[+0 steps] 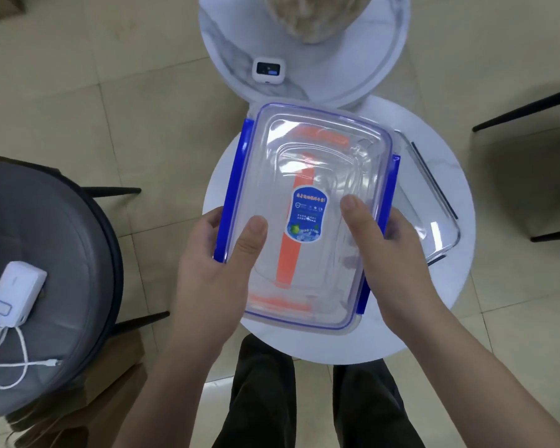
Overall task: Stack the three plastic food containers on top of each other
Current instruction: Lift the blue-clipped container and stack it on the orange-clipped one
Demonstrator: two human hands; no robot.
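Note:
I hold a large clear plastic container with blue side clips (pixel 307 176) and a blue oval label, raised above the round white table (pixel 456 286). My left hand (pixel 214 270) grips its left edge with the thumb on the lid. On the right edge sits my right hand (pixel 382 250), thumb also on the lid. Through the clear plastic an orange-trimmed container (pixel 288 263) shows underneath; whether they touch I cannot tell. A third clear container with dark edges (pixel 434 205) lies on the table to the right, partly hidden by the held one.
A second round marble table (pixel 362 76) stands behind, bearing a small white device (pixel 269 70) and a beige object. At left is a grey cushioned chair (pixel 55 240) with a white power bank (pixel 15 294) and cable. Dark chair legs stand at right.

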